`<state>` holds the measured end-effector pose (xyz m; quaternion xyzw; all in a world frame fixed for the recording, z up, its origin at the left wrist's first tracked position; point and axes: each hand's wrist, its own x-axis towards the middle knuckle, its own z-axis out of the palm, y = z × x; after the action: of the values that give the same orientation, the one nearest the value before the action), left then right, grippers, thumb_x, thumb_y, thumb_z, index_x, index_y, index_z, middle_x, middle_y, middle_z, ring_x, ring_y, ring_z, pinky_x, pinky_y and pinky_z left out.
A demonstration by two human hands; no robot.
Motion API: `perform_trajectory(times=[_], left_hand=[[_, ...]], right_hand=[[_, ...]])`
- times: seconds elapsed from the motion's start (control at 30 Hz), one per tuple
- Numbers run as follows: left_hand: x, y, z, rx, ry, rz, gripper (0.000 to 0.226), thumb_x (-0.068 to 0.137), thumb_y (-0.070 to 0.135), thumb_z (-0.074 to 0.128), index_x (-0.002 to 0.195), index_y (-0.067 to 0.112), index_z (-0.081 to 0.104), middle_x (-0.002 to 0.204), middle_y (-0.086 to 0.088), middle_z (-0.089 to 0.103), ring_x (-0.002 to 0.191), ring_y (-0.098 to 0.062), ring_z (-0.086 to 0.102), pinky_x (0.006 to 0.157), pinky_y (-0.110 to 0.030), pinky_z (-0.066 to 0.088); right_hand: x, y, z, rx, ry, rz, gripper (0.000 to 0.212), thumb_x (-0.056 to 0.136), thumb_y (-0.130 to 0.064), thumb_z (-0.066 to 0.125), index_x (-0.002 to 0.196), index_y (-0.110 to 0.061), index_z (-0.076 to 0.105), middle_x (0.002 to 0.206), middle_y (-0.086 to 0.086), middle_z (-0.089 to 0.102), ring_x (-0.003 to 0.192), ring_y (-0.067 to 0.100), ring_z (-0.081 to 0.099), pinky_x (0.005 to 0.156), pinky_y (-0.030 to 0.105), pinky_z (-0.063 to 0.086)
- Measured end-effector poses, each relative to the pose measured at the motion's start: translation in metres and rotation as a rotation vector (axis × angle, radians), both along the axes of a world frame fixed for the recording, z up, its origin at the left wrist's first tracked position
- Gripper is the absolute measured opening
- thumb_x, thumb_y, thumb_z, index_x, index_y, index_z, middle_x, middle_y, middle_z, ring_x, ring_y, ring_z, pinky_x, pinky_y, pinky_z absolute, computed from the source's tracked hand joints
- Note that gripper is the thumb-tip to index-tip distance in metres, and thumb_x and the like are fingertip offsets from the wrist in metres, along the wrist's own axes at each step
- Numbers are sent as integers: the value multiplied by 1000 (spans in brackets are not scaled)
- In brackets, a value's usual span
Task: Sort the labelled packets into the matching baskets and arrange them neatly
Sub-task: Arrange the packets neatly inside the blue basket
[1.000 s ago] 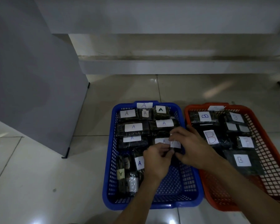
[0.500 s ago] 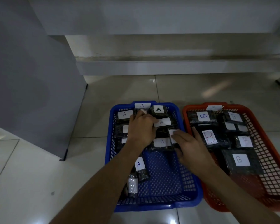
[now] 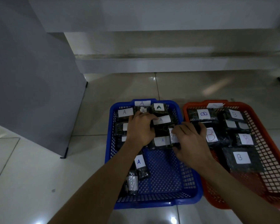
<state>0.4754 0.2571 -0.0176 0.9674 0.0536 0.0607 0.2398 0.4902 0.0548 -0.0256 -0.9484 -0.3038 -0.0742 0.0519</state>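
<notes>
While both of the person's arms reach down over the tiled floor (image 3: 39,175), the two baskets sit side by side, nearly touching: a blue basket (image 3: 191,180) on the left with an "A" tag on its far rim, and an orange basket (image 3: 268,143) on the right with a blurred tag of its own. Dark packets with white "A" labels fill the far half of the blue basket in rough rows, and I count about ten, though some are hidden under the hands; the near right part of its floor is bare, with one "A" packet (image 3: 140,165) and two more standing near the left wall. The orange basket holds about seven "B" packets (image 3: 242,159), loosely spread. The left hand (image 3: 140,128) lies flat with fingers spread, pressing on the far-left packets, gripping nothing I can see. The right hand (image 3: 191,143) rests at the blue basket's right wall, fingers curled around an upright "A" packet (image 3: 173,136).
</notes>
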Motion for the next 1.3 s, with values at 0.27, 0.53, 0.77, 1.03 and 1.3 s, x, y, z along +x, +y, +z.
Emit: perform_trajectory(times=[0.27,0.53,0.77,1.03,1.3], left_hand=[[-26,30,18,-381,-180,32,32,82,12,74,112,22,72,109,7,70,106,-10,60,93,-20,47],[-87,44,22,-395,-138,8,23,85,7,72,106,17,73,103,11,71,95,3,64,82,-7,48],[-119,29,7,-436,-72,51,31,83,8,75,106,28,72,99,18,70,95,1,64,83,-11,51],[-130,11,-7,-371,78,40,44,81,14,76,119,33,64,111,25,57,103,6,51,95,-12,42],[-104,-22,-12,-574,-81,193,40,84,16,76,122,26,67,108,6,69,90,-3,66,82,-20,57]], right_hand=[[-24,18,20,98,227,180,28,76,-31,80,100,-20,68,97,-1,68,92,21,63,77,38,53],[-63,67,-1,-221,521,435,53,101,-19,46,149,-39,33,123,15,51,86,30,61,58,33,47],[-88,64,5,-329,435,247,54,92,-25,65,141,-21,43,114,15,59,91,31,65,67,35,46],[-89,42,32,-300,544,60,53,81,-17,74,127,-11,49,115,10,63,100,27,66,74,32,52],[-18,-1,63,-68,450,62,43,71,-13,78,102,-26,51,87,-11,60,79,13,63,63,28,52]])
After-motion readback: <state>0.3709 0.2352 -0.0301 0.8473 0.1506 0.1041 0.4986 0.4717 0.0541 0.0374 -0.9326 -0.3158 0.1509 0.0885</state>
